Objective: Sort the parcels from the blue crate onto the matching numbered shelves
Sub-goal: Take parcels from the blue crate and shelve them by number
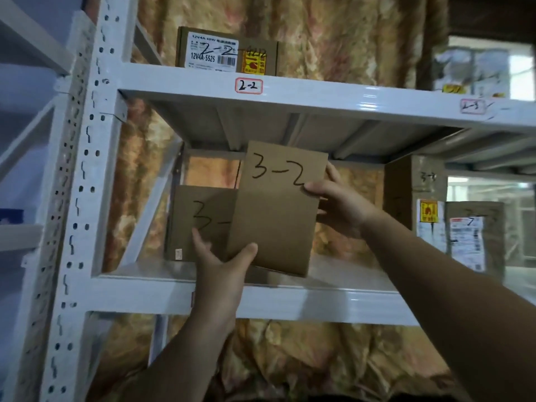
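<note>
Open board runs right of my flat plain brown cardboard parcel as far as the taped brown boxes at the far right. The grey underside of the upper shelf sits close above its top edge. On this white metal shelf a brown cardboard box marked "3-" stands just behind it, to the left. The parcel, hand-marked "3-2" in black, leans tilted over the near rim. My left hand grips its lower left corner, thumb on the front; my right hand pinches its right edge
</note>
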`<state>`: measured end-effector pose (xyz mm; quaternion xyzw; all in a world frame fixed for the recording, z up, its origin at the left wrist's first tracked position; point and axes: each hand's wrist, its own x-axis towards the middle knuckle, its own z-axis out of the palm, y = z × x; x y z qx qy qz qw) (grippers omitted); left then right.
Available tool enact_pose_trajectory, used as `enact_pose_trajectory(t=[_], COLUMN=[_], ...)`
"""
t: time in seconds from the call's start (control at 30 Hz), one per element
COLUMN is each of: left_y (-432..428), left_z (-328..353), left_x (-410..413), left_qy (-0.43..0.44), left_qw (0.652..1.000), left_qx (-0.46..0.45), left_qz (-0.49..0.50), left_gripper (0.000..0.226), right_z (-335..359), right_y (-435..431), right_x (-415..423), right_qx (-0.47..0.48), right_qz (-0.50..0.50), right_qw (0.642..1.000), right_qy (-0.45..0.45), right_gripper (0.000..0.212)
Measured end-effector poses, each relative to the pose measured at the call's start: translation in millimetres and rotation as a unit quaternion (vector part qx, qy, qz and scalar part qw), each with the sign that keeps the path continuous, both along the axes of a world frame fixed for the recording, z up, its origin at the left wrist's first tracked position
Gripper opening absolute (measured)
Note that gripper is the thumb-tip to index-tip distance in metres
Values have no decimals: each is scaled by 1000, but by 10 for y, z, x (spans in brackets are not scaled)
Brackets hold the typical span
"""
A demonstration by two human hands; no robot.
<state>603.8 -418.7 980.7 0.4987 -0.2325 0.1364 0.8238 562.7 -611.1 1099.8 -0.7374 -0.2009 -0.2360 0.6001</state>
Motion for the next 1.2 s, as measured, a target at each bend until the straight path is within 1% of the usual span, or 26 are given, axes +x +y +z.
enact_pose_trajectory(t=[0.07, 0.17, 0.2, 0.23, 0.3, 0.37, 0.43, 0.53, 0.57, 0.67, 0.73, 0.8, 0.87, 0.93, 1.0, 1.07, 1.13, 1.2], left_y=[-17, -117, -179, -240, -368, -451, -482, -522, -539, -613, -631, -638, -650, -654, -660, -664, -679, -688], left_z=[71, 172, 192, 206, 209, 207, 183, 149, 154, 207, 235, 229, 199, 179, 173, 172, 178, 181], left_x=[118, 203, 229, 240, 314, 393, 496, 610, 631, 734, 745, 725, 736, 766, 817, 857, 879, 869], left_qy=[-31, -95, -110, -118, -134, -151, -163, -156, -148, -144, -162, -189, -199, -186, -176, -159, -134, -122], left_qw=[997, 984, 977, 969, 947, 914, 881, 827, 814, 790, 764, 743, 735, 734, 743, 755, 744, 732], left_qx=[46, 132, 161, 196, 269, 346, 407, 515, 542, 583, 604, 608, 613, 623, 623, 619, 639, 653], left_qz=[55, 78, 84, 90, 111, 151, 176, 164, 147, 123, 161, 206, 212, 194, 167, 144, 142, 149], left_gripper=[87, 42, 36, 36, 42, 47, 50, 64, 66, 70, 76, 76, 78, 81, 82, 83, 87, 91], right_z=[-27, -72, -92, -114, -145, -162, -168, -163, -160, -165, -179, -198, -229, -295, -390, -487, -545, -587], right_y=[-141, -339, -396, -436, -514, -606, -711, -846, -866, -887, -856, -830, -819, -839, -887, -921, -950, -943], right_x=[-6, 59, 99, 135, 213, 289, 364, 525, 572, 735, 820, 909, 998, 1095, 1193, 1272, 1335, 1348], right_qx=[-14, 6, 10, 11, 11, 17, 25, 37, 42, 62, 75, 87, 92, 80, 72, 52, 12, -27], right_qz=[-8, -21, -26, -33, -56, -83, -96, -101, -104, -108, -100, -89, -80, -69, -60, -58, -75, -89], right_qw=[1000, 999, 999, 998, 996, 993, 990, 989, 989, 988, 988, 989, 989, 990, 987, 984, 983, 981], right_qy=[14, 38, 45, 50, 61, 77, 96, 102, 97, 88, 87, 82, 81, 96, 130, 158, 170, 172], right_gripper=[107, 111, 113, 113, 110, 104, 103, 98, 95, 97, 99, 93, 87, 93, 96, 84, 76, 86])
